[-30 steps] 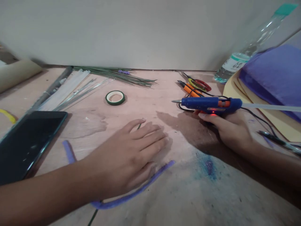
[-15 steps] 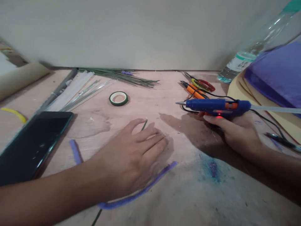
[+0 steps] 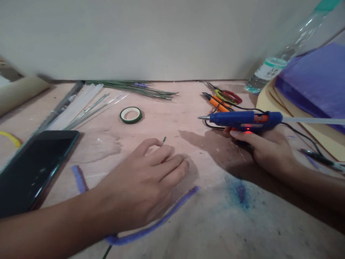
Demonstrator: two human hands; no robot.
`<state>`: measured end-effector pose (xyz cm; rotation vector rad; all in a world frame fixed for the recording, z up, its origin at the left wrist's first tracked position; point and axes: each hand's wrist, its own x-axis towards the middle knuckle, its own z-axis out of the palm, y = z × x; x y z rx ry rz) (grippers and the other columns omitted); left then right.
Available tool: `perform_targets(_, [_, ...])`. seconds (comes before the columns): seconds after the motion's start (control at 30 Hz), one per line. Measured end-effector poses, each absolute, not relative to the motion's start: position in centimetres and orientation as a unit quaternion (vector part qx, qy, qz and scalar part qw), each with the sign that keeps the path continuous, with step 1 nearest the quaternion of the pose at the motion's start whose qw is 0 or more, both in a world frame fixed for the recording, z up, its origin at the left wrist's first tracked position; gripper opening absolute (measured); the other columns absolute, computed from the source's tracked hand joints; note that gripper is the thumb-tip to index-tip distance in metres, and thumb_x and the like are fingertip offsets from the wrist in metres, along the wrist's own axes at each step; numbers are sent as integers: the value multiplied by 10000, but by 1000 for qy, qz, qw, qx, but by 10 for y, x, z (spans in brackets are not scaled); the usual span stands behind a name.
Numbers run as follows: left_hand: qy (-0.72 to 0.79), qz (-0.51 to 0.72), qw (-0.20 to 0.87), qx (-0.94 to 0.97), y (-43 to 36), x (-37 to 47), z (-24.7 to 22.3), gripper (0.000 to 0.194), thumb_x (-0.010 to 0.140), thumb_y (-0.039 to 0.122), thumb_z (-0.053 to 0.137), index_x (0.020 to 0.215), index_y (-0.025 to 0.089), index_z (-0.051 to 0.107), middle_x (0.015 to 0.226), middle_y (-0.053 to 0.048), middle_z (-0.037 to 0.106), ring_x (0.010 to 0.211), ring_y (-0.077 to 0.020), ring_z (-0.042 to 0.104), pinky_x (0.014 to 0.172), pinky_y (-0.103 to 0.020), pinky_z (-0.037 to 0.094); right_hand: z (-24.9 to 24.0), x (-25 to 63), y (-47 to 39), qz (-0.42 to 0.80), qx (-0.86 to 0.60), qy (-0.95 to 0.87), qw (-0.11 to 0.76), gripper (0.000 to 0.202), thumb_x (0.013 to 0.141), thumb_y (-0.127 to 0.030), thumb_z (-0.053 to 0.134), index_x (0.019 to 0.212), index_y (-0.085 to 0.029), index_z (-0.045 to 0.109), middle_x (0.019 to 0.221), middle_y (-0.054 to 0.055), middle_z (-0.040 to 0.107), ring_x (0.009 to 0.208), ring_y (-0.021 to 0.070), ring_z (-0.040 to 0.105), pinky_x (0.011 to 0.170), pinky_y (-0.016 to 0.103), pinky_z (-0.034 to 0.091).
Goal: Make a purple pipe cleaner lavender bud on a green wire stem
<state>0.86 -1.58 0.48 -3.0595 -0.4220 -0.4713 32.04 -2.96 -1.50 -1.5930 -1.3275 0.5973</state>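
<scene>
My left hand (image 3: pixel 147 176) is low over the table with its fingers bent, thumb and index finger closed on a thin green wire (image 3: pixel 164 139). The wire's tip sticks up past the fingers; another green end shows below my forearm. Around this hand curves a purple paper strip (image 3: pixel 159 223), partly hidden under the wrist, its other end left of the forearm. In my right hand (image 3: pixel 269 151) is a blue glue gun (image 3: pixel 234 118), nozzle pointing left, its red light lit. A clear glue stick (image 3: pixel 309 121) juts from its back.
A green tape roll (image 3: pixel 130 115) lies ahead of my left hand, with green wires (image 3: pixel 129 89) by the wall. A phone (image 3: pixel 40 165) and glue sticks (image 3: pixel 78 104) are left. Scissors (image 3: pixel 229 96), a cutter (image 3: pixel 218 103), a bottle (image 3: pixel 269 68) and purple paper (image 3: pixel 315 79) are right.
My left hand's index finger and thumb have bent more around the green wire, and less of its tip shows. The view has shifted slightly; the glue gun stays held much the same.
</scene>
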Motion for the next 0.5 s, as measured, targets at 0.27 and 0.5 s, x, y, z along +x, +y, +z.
perform_targets(0.27, [-125,-158,26,-979,-15,6,3,294,1110,179,453,1234,82,702,1213,-117,819,962,-297,655,963,-513,426,-18,318,-31,265,-655,-507,494,53,761,-319,844,776,-277,815,861,37,836,875,305,813,891,487,678])
perform_targets(0.5, [-149,-229,22,-962,-10,-4,3,182,1050,129,553,1093,101,728,933,-76,797,853,-264,653,941,-467,490,-15,330,-36,234,-597,-631,436,66,777,-237,784,817,-281,812,803,18,791,752,266,740,719,401,616])
